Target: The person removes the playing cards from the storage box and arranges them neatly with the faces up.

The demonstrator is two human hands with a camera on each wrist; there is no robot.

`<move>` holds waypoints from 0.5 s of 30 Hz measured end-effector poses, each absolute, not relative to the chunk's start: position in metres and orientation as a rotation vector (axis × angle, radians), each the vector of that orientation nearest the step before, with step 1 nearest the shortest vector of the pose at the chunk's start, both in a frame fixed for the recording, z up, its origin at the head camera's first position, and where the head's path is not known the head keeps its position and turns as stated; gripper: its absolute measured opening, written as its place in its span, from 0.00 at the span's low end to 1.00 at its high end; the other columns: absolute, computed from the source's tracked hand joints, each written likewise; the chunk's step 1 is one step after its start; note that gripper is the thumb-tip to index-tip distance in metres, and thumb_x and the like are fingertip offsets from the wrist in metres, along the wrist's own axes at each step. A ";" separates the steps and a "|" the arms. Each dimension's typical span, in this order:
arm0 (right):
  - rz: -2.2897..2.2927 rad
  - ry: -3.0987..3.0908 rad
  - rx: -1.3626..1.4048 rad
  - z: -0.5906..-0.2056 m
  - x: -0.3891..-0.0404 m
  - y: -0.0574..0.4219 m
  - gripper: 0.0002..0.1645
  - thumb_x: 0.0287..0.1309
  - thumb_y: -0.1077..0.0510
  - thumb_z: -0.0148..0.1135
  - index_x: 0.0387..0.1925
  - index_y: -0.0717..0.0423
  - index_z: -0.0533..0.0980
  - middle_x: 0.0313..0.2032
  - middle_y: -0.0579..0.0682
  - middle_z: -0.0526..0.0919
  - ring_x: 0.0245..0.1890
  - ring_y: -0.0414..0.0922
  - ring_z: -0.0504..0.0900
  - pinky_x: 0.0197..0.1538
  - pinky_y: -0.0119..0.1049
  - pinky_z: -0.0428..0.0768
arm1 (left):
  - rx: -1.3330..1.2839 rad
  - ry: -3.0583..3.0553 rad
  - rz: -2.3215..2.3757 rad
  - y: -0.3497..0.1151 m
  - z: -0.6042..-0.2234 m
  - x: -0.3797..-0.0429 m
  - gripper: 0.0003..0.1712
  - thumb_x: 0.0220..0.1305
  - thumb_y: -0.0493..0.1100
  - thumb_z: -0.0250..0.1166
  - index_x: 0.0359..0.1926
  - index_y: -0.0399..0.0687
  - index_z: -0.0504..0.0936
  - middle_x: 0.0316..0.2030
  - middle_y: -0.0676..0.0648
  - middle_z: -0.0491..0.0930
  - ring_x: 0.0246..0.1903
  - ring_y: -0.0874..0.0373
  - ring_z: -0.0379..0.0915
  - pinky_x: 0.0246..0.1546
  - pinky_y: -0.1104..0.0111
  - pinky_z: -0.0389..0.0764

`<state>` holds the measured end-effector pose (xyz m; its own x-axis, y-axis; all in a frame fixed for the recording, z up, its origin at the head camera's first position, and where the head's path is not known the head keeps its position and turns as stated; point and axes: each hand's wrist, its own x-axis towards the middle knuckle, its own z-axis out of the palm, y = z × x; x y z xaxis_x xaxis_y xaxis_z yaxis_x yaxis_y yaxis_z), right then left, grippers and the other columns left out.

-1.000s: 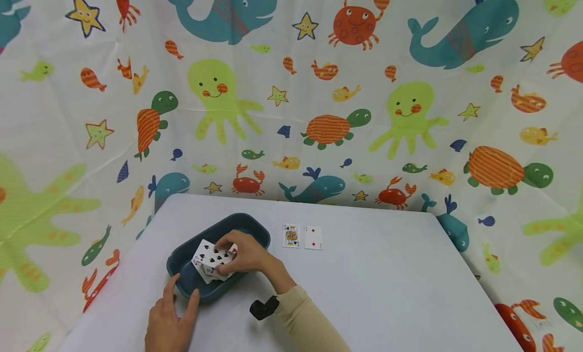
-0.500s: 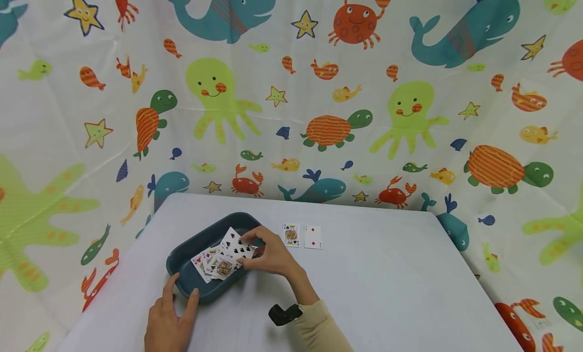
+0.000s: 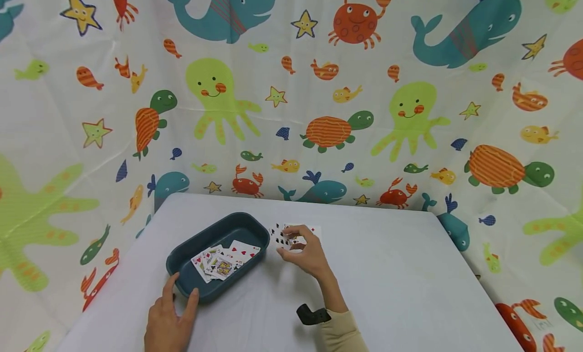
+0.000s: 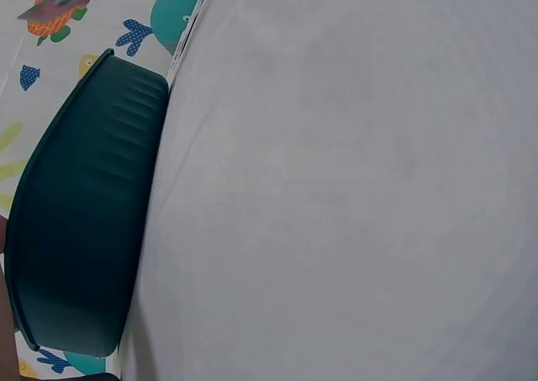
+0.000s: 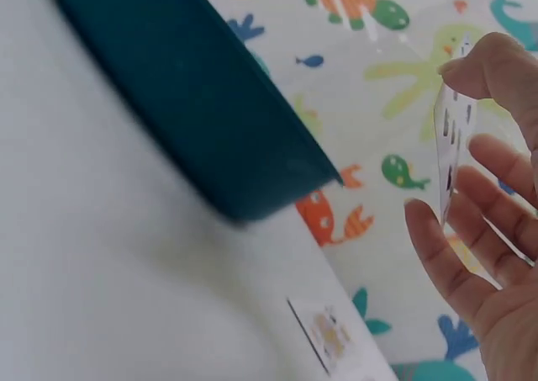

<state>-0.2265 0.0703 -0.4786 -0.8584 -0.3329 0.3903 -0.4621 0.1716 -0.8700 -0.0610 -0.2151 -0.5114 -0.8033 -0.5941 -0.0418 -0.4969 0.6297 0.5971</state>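
My right hand pinches a playing card with black spade pips between thumb and fingers, just right of the dark teal tray. The right wrist view shows this card nearly edge-on, raised off the table. My left hand rests with thumb and forefinger against the tray's near left side; in the left wrist view only a sliver of it shows beside the tray. Several face-up cards lie in a loose heap in the tray.
Behind my right hand, two face-up cards lie side by side on the white table: a king, mostly covered in the head view, and a diamond card. A sea-animal curtain hangs behind the table.
My right hand has lifted the spade card from the heap and carried it right, out of the tray, towards the two cards on the table. My left hand has stayed in place.
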 end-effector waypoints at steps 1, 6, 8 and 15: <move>1.784 -2.309 0.760 -0.481 -0.228 0.076 0.27 0.50 0.60 0.79 0.53 0.51 0.81 0.53 0.51 0.82 0.50 0.52 0.80 0.48 0.51 0.85 | 0.909 -2.689 -0.911 -0.215 -0.511 -0.061 0.44 0.71 0.67 0.55 0.78 0.53 0.52 0.57 0.24 0.71 0.52 0.30 0.69 0.49 0.35 0.75; 1.722 -2.303 0.594 -0.491 -0.233 0.099 0.27 0.49 0.60 0.80 0.53 0.53 0.81 0.51 0.51 0.82 0.50 0.52 0.80 0.46 0.52 0.85 | 0.919 -2.693 -0.901 -0.215 -0.511 -0.061 0.44 0.71 0.66 0.56 0.78 0.53 0.52 0.56 0.24 0.71 0.51 0.30 0.69 0.49 0.36 0.75; 1.677 -2.310 0.530 -0.496 -0.236 0.107 0.27 0.49 0.61 0.80 0.52 0.54 0.81 0.50 0.51 0.83 0.49 0.50 0.80 0.45 0.47 0.85 | 0.918 -2.692 -0.899 -0.215 -0.511 -0.061 0.44 0.71 0.66 0.56 0.78 0.53 0.52 0.56 0.24 0.71 0.51 0.30 0.69 0.49 0.36 0.75; 1.492 -2.325 0.285 -0.509 -0.244 0.129 0.27 0.45 0.58 0.80 0.49 0.58 0.81 0.46 0.53 0.84 0.46 0.49 0.81 0.40 0.36 0.83 | 0.905 -2.682 -0.917 -0.215 -0.511 -0.061 0.43 0.72 0.65 0.56 0.77 0.54 0.53 0.56 0.25 0.71 0.52 0.30 0.69 0.48 0.36 0.74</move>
<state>-0.2440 0.1291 -0.5089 -0.9138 0.0251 0.4053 -0.3580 0.4213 -0.8333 -0.0614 -0.2153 -0.5108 -0.8025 -0.5956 -0.0371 -0.4937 0.6277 0.6019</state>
